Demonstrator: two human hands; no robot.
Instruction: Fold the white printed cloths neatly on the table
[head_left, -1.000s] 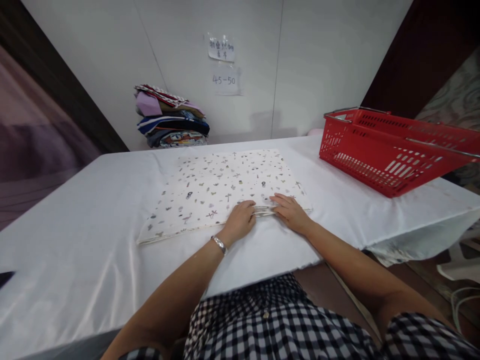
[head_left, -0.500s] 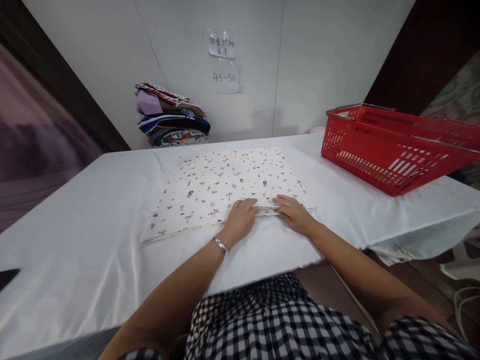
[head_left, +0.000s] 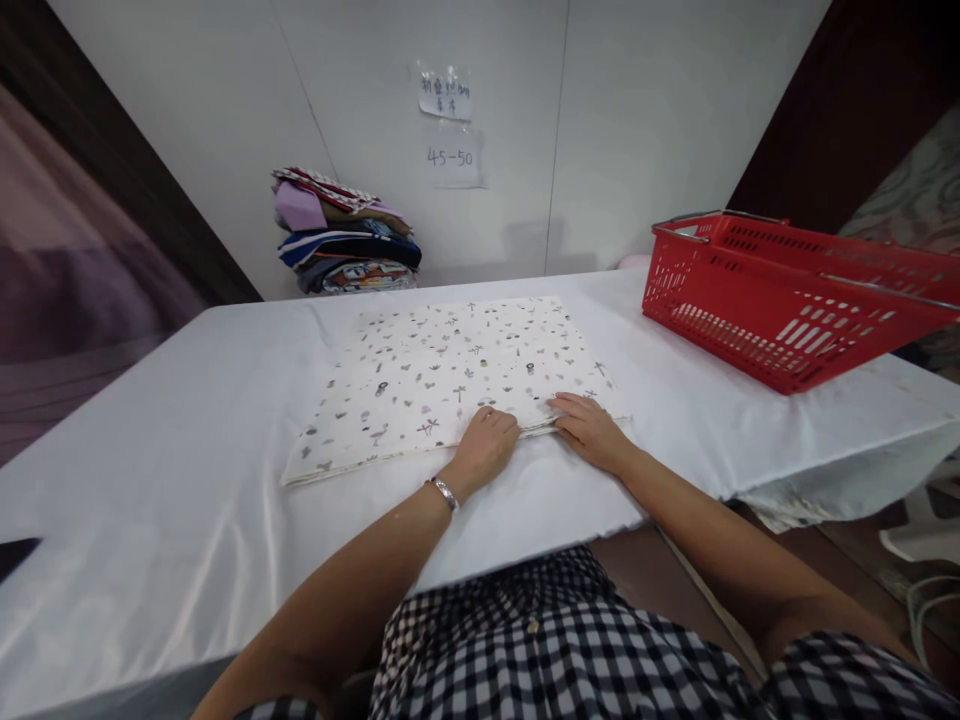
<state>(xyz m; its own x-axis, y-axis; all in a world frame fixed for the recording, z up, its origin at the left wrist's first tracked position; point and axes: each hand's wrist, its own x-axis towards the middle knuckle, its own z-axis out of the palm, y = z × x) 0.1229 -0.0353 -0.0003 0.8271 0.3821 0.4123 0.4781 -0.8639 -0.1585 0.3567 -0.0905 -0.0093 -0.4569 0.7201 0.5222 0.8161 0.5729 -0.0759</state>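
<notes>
Head view: at the centre of the frame my left hand (head_left: 486, 445) and right hand (head_left: 591, 430) rest with fingers curled onto the near edge of a folded patterned cloth (head_left: 450, 375) lying flat on the white table (head_left: 150, 480), a red basket (head_left: 780, 300) at the right.

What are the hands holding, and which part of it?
Both the left hand and right hand rest on the near edge of the folded patterned cloth; whether the fingers actually pinch it cannot be told.
</notes>
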